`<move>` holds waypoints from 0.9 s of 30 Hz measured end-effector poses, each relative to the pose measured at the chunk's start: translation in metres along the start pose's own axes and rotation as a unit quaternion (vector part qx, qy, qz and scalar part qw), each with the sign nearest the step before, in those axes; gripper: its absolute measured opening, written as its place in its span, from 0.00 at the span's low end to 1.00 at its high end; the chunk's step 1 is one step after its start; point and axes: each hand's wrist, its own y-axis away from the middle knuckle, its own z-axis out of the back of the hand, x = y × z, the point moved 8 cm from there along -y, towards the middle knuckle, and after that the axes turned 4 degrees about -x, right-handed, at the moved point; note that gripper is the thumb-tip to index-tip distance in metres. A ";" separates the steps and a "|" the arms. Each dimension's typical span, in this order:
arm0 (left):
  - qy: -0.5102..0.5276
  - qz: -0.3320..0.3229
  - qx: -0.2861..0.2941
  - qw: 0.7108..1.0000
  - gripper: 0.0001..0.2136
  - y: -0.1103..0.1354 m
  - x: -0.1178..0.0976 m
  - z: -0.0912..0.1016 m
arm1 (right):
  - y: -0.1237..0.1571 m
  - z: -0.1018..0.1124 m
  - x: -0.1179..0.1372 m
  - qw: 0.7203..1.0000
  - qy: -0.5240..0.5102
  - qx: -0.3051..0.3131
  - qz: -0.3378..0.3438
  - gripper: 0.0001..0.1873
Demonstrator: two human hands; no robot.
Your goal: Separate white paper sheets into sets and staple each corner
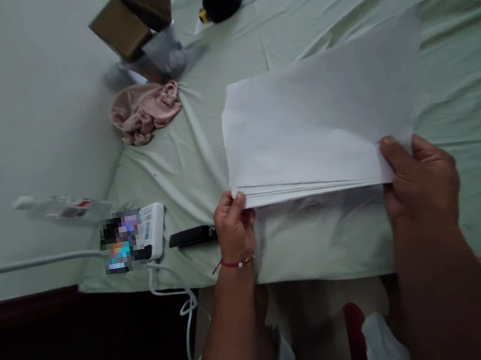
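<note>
Power strip (153,230) and black object (192,235) lie on the desk (457,79), just left of your left hand (233,227). Its fingers (235,200) pinch shut on the paper (314,126) at the near-left corner. Paper is held above the desk, far edge raised; right hand (420,176) fingers closed on the near-right corner.

The fingers of the left hand (233,225) and right hand (420,176) pinch a stack of paper (314,126), white, matt and smooth, its thin sheets layered along the edge at the fingertips. Under the fingers lies a bedsheet (458,84) of pale green cloth, matt and creased; just left of the left fingers rest a slim black object (192,235) with a slight sheen and a power strip (155,230) of smooth white plastic. Well beyond the fingers sit a crumpled, dull pink cloth (145,113), matt brown cardboard boxes (120,28) and a clear, shiny plastic bag (163,55).
</note>
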 end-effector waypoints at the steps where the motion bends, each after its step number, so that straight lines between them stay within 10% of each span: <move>1: -0.003 0.007 0.011 1.000 0.21 0.001 0.001 -0.001 | -0.001 0.001 0.001 1.000 0.001 -0.003 0.007 0.11; 27: 0.009 -0.016 0.077 0.997 0.20 0.002 -0.004 0.002 | -0.007 0.001 -0.009 0.999 -0.049 -0.016 -0.015 0.08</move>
